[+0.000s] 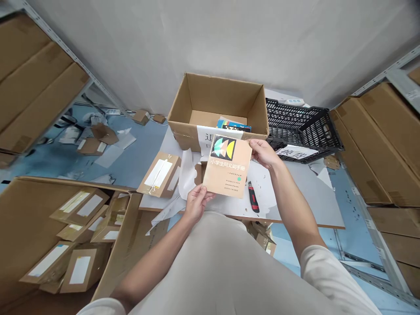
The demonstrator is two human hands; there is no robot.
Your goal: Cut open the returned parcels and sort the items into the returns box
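A tan paperback book (226,168) with Chinese lettering and a black, green and yellow picture is held up over the table, its cover facing me. My left hand (197,202) pinches its lower left corner. At the upper right corner, my right hand (263,153) grips the edge. Just behind the book stands an open cardboard box (216,94), and a few books (233,124) with blue covers lie inside it. A red and black utility knife (253,197) rests on the table, right of the book. The book partly hides torn packaging beneath it.
A black plastic crate (324,127) with a paper label sits right of the box. On the table's left is a sealed parcel (159,174). A big carton (129,218) at lower left holds several parcels. Shelves with large boxes (377,144) flank both sides.
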